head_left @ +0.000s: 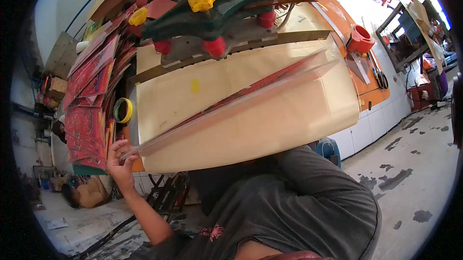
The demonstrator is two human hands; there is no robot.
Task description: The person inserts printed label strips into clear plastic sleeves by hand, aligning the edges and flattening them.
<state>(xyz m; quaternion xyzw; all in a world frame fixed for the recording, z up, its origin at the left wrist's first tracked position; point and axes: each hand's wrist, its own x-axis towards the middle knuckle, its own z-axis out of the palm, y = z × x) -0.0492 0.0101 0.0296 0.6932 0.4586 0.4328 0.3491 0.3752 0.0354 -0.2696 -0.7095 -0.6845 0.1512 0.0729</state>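
Note:
My left hand (122,162) is closed on the near left corner of a clear plastic sheet with red print (231,97), thumb on one side and fingers on the other. The sheet stands nearly edge-on to me and runs diagonally to the far right across a cream-coloured board (231,142). Just behind it is a dark green press machine (193,27) with yellow knobs and red feet, and a metal bar (226,47) along its front. My right hand is not in view.
A pile of red printed sheets (89,115) lies at the left, next to a yellow tape roll (123,110). On the orange table's right side are a red tape holder (360,39) and scissors (380,74). Another person (87,192) is low down in the left background.

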